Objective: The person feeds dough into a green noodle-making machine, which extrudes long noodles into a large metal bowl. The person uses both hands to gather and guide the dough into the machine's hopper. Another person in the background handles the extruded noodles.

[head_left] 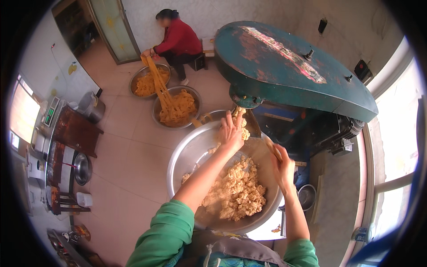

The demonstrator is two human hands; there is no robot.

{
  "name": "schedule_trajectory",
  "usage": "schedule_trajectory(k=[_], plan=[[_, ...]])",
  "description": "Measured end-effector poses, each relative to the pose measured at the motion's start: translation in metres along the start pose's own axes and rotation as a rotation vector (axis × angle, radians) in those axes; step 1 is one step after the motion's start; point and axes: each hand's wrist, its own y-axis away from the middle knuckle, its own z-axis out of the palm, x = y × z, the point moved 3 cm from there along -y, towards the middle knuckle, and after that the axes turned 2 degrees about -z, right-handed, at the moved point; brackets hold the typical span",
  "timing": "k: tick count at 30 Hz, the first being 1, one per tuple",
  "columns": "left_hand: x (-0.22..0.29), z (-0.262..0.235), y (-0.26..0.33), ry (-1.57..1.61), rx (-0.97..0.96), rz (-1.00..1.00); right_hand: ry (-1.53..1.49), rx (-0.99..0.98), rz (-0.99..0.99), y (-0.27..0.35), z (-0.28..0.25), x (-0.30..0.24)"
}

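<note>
Crumbly pale dough [242, 191] lies heaped in a large metal basin [175, 162] in front of me. My left hand [231, 133] reaches over the basin's far side, its fingers stretched up against lumps of dough [243, 124] under the green machine's [284, 66] rounded head. The fingers touch these lumps but do not wrap round them. My right hand [283, 165] is closed on the wooden handle [272, 149] of a scoop with a dark metal blade [253, 125]. That blade is beside the lumps, partly hidden behind my left hand.
A person in red [182, 38] sits at the back, lifting long yellow strands between two metal bowls [199, 116] on the tiled floor. To the left stand a brown wooden table [75, 129] with a scale [52, 111], and a bucket [93, 109]. A small metal pot [307, 197] is at my right.
</note>
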Motion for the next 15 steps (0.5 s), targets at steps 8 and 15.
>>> schedule_trajectory(k=[8, 15], plan=[[-0.021, -0.007, 0.039, -0.001, 0.04, 0.232, 0.275, -0.168, -0.079, -0.12, 0.099, -0.019], [-0.018, 0.009, 0.055, -0.013, 0.185, 0.356, 0.679, -0.129, -0.127, -0.151, 0.129, 0.009]])
